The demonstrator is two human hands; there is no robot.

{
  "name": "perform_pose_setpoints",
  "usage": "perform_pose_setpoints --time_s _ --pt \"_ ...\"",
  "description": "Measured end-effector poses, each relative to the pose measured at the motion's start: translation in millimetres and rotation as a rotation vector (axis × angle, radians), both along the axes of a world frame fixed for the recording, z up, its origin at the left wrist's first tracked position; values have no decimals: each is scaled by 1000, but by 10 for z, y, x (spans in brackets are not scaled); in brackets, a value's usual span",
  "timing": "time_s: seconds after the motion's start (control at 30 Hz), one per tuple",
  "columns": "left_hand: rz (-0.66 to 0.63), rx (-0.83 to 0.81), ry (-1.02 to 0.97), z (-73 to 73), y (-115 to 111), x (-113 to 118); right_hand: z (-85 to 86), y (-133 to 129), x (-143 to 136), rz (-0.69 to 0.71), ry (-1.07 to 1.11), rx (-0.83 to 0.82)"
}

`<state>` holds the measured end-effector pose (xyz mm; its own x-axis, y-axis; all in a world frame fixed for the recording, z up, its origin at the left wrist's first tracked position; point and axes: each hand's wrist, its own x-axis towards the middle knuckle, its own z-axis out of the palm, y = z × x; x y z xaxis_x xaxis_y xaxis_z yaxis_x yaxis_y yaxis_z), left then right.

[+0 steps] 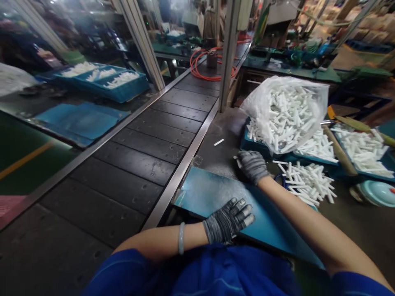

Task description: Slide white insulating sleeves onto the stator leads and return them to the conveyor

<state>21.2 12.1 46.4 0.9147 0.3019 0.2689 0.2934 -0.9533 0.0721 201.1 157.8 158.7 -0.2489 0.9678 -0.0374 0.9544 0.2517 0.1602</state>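
Observation:
My left hand [228,220], in a grey striped glove, lies open at the near edge of a blue sheet [206,189], its fingers stretched out to the right. Just past the sheet's far edge, my right hand [252,165] in a matching glove rests low over the dark tabletop [212,160]. Its fingers are curled, and what they may hold is hidden. One short white tube [219,142] lies alone on the tabletop, ahead of the right hand. Beside my right wrist is a loose pile of white tubes [310,181].
A clear plastic bag [290,111] full of white tubes leans on a blue tray [247,142]. Another tray of tubes [364,150] and a round lidded container [379,192] stand right. Left runs a slatted conveyor [138,156] with a metal rail [185,158]; an orange hose [197,68] lies coiled farther back.

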Motion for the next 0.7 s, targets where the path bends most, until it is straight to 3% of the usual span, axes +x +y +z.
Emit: perform_pose_setpoints --time_s 0.17,0.33,0.57,0.7 --pt "-17 10 3 102 -2 -45 47 551 -511 31 79 -50" --pt "-49 94 -17 99 69 -73 -30 858 -685 77 115 -96" --pt "-33 131 -42 40 96 -60 -139 856 -700 58 168 -105" --pt "-31 143 -88 50 104 -58 -315 575 -496 35 210 -107"
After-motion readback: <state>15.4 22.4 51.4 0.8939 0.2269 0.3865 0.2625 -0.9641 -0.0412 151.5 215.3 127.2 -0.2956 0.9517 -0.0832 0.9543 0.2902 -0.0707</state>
